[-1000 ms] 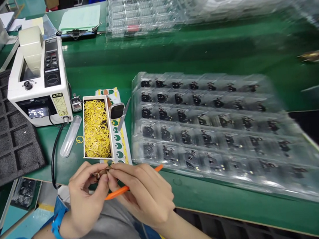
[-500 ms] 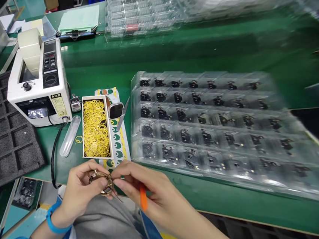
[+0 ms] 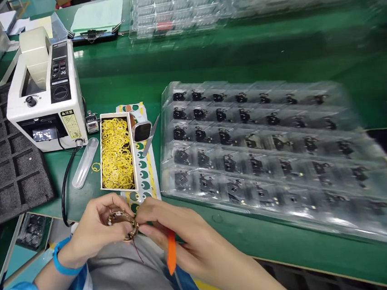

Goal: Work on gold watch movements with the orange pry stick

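My left hand [image 3: 97,229] is closed around a round gold-coloured watch case [image 3: 130,228], thumb on its near face and fingers behind. Small parts show inside the ring, too small to make out. A thin dark red wire [image 3: 137,250] hangs below it. The thumb and forefinger of my right hand [image 3: 177,228] pinch at the case's right rim; what is between the tips is hidden. Tucked in the same hand is a flat orange pointed stick [image 3: 171,253], its tip pointing down. Both hands are over my lap at the bench edge.
Just beyond my hands stands a box [image 3: 102,160] of yellow rings. A tape dispenser [image 3: 43,95] and a black foam tray [image 3: 28,174] are at left. A clear tray [image 3: 185,205] of black parts fills the right. A clear plastic strip [image 3: 85,164] lies beside the box.
The orange stick has swung slightly, its tip now lower and further left. The watch case has tilted a little in my left hand. The camera view has shifted slightly.
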`<move>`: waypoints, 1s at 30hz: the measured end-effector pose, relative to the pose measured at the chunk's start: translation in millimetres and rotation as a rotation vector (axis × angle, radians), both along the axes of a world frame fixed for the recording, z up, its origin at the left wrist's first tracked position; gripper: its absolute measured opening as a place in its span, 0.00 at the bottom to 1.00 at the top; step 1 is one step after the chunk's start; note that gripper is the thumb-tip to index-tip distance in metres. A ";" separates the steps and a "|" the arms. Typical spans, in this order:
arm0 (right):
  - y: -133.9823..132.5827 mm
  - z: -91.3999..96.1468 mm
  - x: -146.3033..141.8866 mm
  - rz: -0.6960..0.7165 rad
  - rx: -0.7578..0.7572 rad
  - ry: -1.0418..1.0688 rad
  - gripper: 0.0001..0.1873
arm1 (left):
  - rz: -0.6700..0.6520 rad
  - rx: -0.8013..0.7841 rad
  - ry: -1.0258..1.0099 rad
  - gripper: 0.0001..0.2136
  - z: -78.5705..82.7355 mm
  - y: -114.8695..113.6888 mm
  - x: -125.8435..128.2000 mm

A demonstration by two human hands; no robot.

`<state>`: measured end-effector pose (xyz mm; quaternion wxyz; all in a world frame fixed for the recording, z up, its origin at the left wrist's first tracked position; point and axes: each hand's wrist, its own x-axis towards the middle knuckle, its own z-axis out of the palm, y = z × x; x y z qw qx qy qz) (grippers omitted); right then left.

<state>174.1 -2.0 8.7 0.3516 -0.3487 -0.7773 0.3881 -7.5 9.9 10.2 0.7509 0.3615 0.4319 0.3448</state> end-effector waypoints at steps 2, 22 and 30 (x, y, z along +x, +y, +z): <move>-0.3 1.2 0.1 0.011 0.010 -0.046 0.09 | 0.005 0.032 0.022 0.09 -1.3 -0.4 -0.4; -10.0 -8.2 -30.4 -0.206 -0.873 0.579 0.25 | 0.199 1.600 0.762 0.13 -29.7 -11.9 -13.3; -24.6 -26.3 2.3 -0.323 -0.603 0.456 0.14 | 0.584 0.421 0.362 0.20 -11.9 37.1 -48.5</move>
